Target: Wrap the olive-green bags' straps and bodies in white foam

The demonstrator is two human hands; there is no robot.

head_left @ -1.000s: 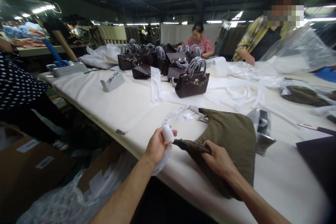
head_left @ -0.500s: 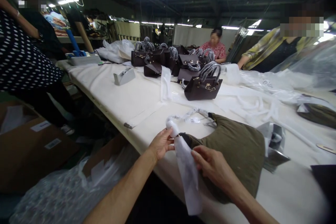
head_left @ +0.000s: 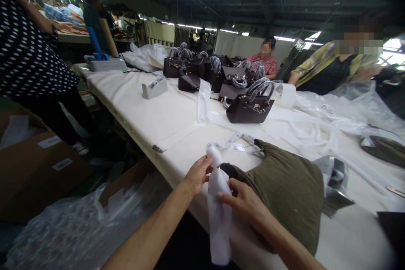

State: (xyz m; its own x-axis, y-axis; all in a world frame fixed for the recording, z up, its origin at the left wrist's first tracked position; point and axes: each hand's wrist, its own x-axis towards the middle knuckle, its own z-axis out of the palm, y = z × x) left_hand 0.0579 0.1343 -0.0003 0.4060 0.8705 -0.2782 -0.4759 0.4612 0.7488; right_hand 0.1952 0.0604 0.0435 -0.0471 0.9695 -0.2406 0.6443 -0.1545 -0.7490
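Observation:
An olive-green handbag [head_left: 289,194] lies on the white-covered table near its front edge, its strap [head_left: 236,139] wrapped in clear plastic. At the bag's left corner a strip of white wrapping foam [head_left: 219,228] hangs over the table edge. My left hand [head_left: 200,173] pinches the wrapped part at the top of this strip, around the strap's end. My right hand [head_left: 242,198] grips the strip a little lower, thumb in front and fingers partly behind it. A small metal ring shows between the wrapped top and the hanging part.
Several dark brown handbags [head_left: 249,108] stand farther back, with a grey tape dispenser [head_left: 155,88] to their left. Another tape dispenser [head_left: 335,181] sits right of the olive bag. Plastic sheeting [head_left: 329,101] covers the right back. Cardboard boxes [head_left: 41,168] and bubble wrap [head_left: 72,232] lie lower left. Co-workers stand around.
My right hand has moved left onto the front of the foam strip, which now hangs straighter. My left hand keeps its hold. The whole view has shifted slightly.

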